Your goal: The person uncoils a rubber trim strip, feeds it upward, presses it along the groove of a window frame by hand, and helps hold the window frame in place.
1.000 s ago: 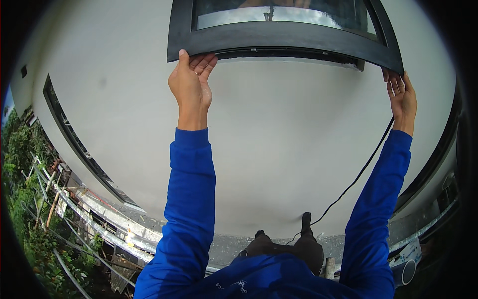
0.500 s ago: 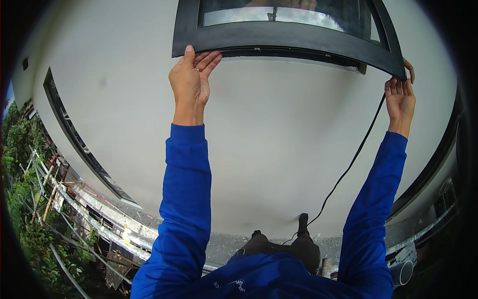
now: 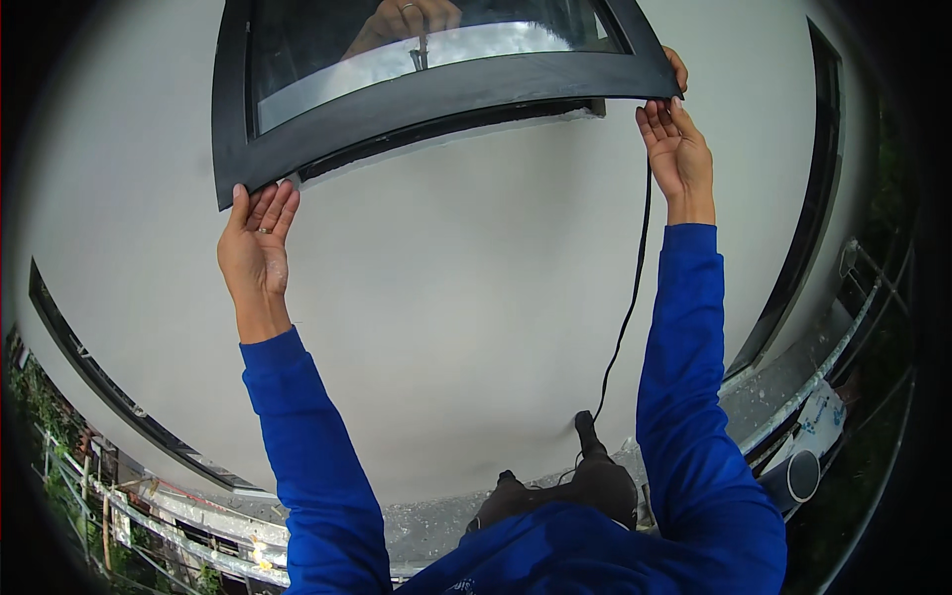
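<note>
A dark-framed window is set in a pale rendered wall. My left hand lies flat with fingers straight against the frame's lower left corner and holds nothing. My right hand is at the lower right corner, with the thumb behind the frame edge. A thin black strip hangs from that hand down toward my feet. The glass reflects a hand. Both sleeves are blue.
Two more dark window frames, one at the left and one at the right, curve along the wall. A gritty ledge runs below. Scaffold rails and greenery show at lower left. A pale round tube sits at lower right.
My left hand has slid left along the frame's lower edge to its corner. My right hand stays at the right corner with the strip. The window now fills more of the view.
</note>
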Demonstrator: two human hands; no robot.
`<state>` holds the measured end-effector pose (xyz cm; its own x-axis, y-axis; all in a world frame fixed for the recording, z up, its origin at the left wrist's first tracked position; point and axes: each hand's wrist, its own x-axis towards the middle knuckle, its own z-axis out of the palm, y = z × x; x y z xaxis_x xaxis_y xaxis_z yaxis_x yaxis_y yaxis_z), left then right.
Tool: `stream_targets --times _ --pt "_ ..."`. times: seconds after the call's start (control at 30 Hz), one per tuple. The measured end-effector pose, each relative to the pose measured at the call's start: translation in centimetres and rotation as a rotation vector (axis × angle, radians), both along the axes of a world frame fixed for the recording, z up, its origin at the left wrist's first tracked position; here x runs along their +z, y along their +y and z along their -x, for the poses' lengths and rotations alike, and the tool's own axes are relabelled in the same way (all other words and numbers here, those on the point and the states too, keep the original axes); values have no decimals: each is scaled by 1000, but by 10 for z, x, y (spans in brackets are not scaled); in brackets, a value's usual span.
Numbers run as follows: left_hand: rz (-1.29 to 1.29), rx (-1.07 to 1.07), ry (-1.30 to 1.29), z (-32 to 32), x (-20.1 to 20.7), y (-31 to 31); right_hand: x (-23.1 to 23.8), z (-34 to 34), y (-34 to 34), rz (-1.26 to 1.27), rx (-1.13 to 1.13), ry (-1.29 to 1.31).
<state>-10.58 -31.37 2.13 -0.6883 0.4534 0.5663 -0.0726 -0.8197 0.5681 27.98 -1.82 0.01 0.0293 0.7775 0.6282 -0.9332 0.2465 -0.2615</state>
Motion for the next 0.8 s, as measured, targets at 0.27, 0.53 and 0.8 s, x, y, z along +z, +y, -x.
stream_targets --times 0.27,0.53,0.8 --pt "-35 -2 44 5 0 -2 -9 3 18 -94 274 115" --pt "-45 44 36 4 0 -3 -9 4 18 -53 159 88" --pt "-42 86 81 7 0 -4 -4 15 3 -22 -61 -5"
